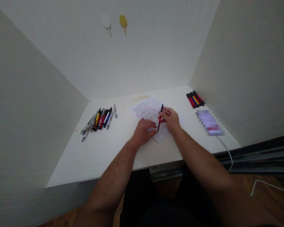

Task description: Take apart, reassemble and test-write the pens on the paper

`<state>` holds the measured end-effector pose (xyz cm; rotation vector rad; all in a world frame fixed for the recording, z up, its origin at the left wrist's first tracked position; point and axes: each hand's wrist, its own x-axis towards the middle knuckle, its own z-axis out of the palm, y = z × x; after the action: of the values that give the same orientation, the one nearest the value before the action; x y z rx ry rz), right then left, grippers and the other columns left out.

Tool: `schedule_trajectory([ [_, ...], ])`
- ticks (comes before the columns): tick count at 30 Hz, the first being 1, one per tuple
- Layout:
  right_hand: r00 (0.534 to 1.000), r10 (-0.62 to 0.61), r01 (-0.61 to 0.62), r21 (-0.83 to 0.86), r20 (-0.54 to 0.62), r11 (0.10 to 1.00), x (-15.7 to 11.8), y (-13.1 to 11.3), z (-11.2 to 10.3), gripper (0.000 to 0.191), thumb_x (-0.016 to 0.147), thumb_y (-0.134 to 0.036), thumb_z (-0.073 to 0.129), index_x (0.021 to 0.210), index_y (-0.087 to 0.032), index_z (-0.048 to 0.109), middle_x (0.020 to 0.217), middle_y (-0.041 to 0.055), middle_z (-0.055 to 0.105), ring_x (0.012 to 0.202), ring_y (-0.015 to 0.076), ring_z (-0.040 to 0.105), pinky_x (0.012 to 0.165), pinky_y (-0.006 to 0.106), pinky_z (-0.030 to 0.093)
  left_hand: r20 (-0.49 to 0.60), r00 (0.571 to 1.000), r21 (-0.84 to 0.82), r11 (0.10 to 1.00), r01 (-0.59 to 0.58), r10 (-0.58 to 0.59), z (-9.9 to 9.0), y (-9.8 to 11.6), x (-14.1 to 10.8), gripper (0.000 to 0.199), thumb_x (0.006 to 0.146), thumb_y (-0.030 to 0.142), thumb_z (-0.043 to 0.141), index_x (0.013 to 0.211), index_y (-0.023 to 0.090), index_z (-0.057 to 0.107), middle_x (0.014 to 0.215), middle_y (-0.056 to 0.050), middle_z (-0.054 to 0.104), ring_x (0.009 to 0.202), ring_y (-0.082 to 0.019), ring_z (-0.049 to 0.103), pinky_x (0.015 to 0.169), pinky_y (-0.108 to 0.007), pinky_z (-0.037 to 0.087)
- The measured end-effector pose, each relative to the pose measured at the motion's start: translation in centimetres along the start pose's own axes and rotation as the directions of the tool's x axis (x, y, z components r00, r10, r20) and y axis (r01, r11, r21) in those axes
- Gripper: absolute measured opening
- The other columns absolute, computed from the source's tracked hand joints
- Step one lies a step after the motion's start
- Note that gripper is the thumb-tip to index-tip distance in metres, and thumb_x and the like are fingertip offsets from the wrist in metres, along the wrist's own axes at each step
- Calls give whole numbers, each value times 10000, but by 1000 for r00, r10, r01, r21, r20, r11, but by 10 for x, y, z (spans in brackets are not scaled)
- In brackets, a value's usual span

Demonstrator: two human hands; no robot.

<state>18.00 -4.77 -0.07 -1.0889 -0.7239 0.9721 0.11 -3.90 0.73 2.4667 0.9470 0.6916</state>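
Between the thumb and fingers of my right hand point(170, 119) is a red and black pen point(159, 120), its black end pointing up and away from me. My left hand point(144, 131) lies over the near part of a sheet of paper point(146, 107), fingers stretched out and thumb close to the pen's lower end. I cannot tell whether that thumb touches the pen. Rows of coloured pen strokes cover the far part of the sheet, while its near corner is blank.
A loose pile of pens point(100, 119) lies on the left of the white table point(90, 164). At the back right is a neat row of pens point(195, 99). Nearer me, a blurred-out purple device point(209, 122) has a white cable point(226, 146). Walls enclose three sides.
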Motion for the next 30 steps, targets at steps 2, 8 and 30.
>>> schedule_trajectory([
  [2,1000,-3,3,5,8,1000,1,1,0,418,617,-337,773,958,-186,585,734,-20,689,579,129,648,418,204,469,-3,1000,-17,1000,-9,9,-1,0,0,108,811,292,702,909,250,712,1117,-26,726,1120,-180,629,1186,-475,236],
  [8,1000,-2,1,23,14,1000,2,3,0,351,624,-329,772,870,-191,563,648,-38,663,548,124,638,405,197,475,-18,999,14,999,-34,35,1,-4,-2,110,850,274,638,935,246,700,1045,-15,737,1057,-164,646,1184,-448,254],
  [30,1000,7,-7,119,-7,993,2,2,-2,387,614,-330,785,874,-206,527,649,-40,663,567,138,653,419,217,521,-100,994,-75,996,-38,30,0,-4,0,189,894,306,524,906,237,700,973,-42,741,962,-203,647,1008,-428,454],
])
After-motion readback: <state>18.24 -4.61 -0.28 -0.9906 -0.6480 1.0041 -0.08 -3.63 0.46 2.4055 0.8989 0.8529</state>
